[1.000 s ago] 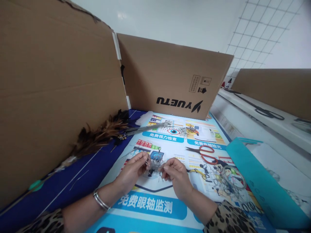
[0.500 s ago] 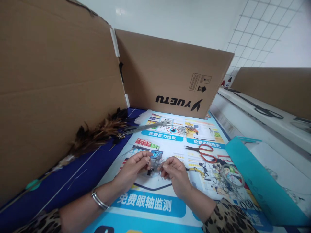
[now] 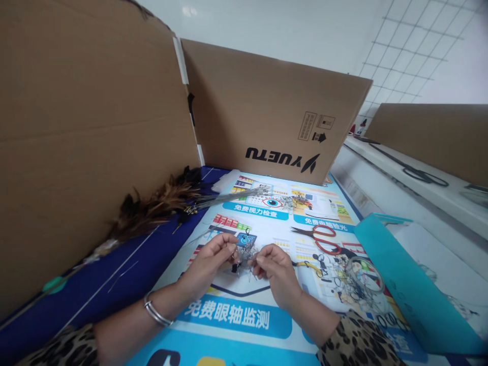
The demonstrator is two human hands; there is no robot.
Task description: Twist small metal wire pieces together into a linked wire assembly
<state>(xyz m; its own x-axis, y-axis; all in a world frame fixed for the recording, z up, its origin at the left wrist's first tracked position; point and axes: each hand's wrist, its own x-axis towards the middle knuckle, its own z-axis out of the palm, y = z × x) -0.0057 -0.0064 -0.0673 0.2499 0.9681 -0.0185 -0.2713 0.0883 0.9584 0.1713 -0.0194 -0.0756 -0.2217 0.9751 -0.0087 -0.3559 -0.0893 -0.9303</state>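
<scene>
My left hand (image 3: 214,260) is closed in a pinch, thumb against fingertips, on thin wire whose exact form is too small to make out. Facing it, my right hand (image 3: 277,272) pinches thin wire as well. Between the two hands, a small tangle of fine silvery wire pieces (image 3: 247,254) lies over the printed sheet, with a little black piece beside the left fingertips. Both sets of fingers partly hide the tangle. A black loop (image 3: 247,231) stands just beyond it.
Red-handled scissors (image 3: 324,239) and a yellow-handled tool (image 3: 308,265) lie to the right, near a heap of wires and rings (image 3: 362,284). A teal box (image 3: 412,284) stands further right. Feathers (image 3: 160,203) and a bundle of rods (image 3: 232,197) lie left and behind. Cardboard panels (image 3: 267,112) enclose the far side.
The view has shifted very slightly. Both hands keep nearly the same place and pinch, with only small finger movement at the wire tangle.
</scene>
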